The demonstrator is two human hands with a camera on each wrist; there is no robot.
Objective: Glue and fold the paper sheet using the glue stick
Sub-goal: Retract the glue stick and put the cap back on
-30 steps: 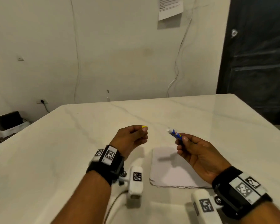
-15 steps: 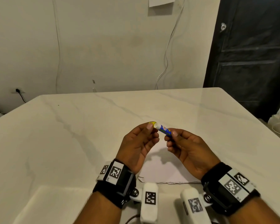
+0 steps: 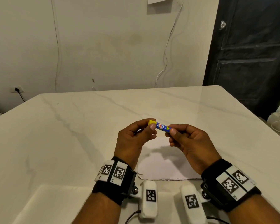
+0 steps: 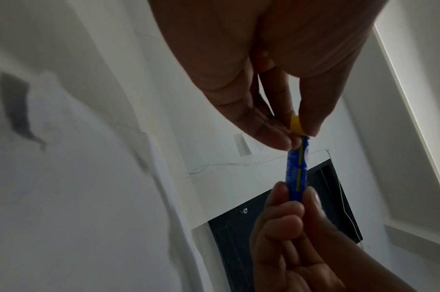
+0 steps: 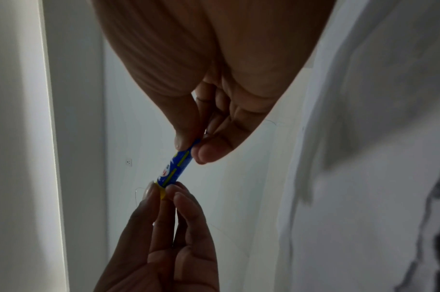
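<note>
Both hands, left hand (image 3: 133, 139) and right hand (image 3: 188, 143), pinch the capped-looking glue stick (image 3: 160, 126) above the seemingly folded paper sheet (image 3: 165, 165); only setting down remains.

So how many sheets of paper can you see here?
2. One paper sheet lies on the table under the hands, looking folded, so more layers may be hidden. Another sheet hangs on the wall, cut off by the frame's top.

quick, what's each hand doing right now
Left hand: pinching the yellow cap on the end of the glue stick.
Right hand: gripping the glue stick's other end.
</note>
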